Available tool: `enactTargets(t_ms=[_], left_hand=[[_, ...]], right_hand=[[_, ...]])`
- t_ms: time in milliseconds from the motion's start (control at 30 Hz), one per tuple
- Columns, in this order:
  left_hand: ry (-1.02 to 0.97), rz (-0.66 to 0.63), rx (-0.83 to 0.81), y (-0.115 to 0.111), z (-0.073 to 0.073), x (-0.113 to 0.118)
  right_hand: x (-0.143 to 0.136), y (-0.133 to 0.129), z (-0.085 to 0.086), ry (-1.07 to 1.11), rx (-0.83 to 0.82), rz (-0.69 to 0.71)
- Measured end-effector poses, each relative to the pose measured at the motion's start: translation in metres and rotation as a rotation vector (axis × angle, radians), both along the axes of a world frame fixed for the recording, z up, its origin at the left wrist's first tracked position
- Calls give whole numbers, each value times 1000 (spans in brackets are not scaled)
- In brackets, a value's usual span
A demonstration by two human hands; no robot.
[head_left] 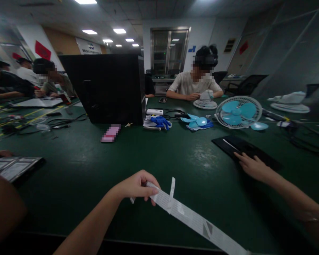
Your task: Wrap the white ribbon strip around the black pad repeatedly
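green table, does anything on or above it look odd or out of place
Two oddities: a loose blue fan blade lies outside any grille, beside the caged fan; and the long white strip in the left hand has a short piece sticking up crosswise. No spill shows.

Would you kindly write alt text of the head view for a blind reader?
A person's left hand holds a long white printed strip above a dark green table; the right hand touches a flat black panel. Behind are a large black case and a blue-bladed white fan.
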State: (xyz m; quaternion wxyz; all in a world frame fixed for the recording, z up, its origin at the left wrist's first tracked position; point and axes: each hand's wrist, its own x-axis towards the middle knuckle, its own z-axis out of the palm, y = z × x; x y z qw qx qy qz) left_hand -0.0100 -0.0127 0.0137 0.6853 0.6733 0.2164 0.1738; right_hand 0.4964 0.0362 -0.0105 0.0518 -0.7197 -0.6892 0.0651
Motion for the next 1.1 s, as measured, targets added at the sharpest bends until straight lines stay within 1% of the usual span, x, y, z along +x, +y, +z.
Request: enactTargets(t_ms=[33,67,100,133,233,300,367,400,467,600,700,767,833,967,1033,1100], left_hand=[[1,-10,-18,1,-1,-1],[0,-20,-35,1,-1,-2],[-1,-28,-52,1,-1,-3],[-3,-35,-67,2,-1,-4],[-2,-38,-106,3,-2,-5],[13,-19,-120,3,-2,-6],[29,9,-128,4,-3,-6],[31,22,-130,5,-4,-6],[26,39,-129,6,-5,-5],[25,82,-106,7,-5,-4],[41,138,-90,5,-2,-3],[60,166,-86,5,1,-3],[72,188,-83,4,2,-2],[77,246,-75,4,1,1],[84,282,-70,4,0,3],[113,298,-58,5,-1,4]], right_hand=[[-20,-1,-2,-19,-35,3],[-42,-3,-3,-38,-75,35],[-65,-7,-2,-40,-94,96],[-89,-12,0,-40,-109,173],[-154,-36,16,-33,-157,524],[-185,-53,29,27,-194,721],[-203,-68,37,59,-226,842],[-209,-73,39,56,-232,868],[-213,-80,39,33,-226,877],[-209,-84,33,7,-193,838],[-204,-83,34,36,-208,810],[-200,-81,38,90,-246,785],[-196,-81,45,192,-310,737],[-194,-90,63,517,-398,594],[-201,-98,71,579,-392,603],[-209,-104,75,522,-336,672]])
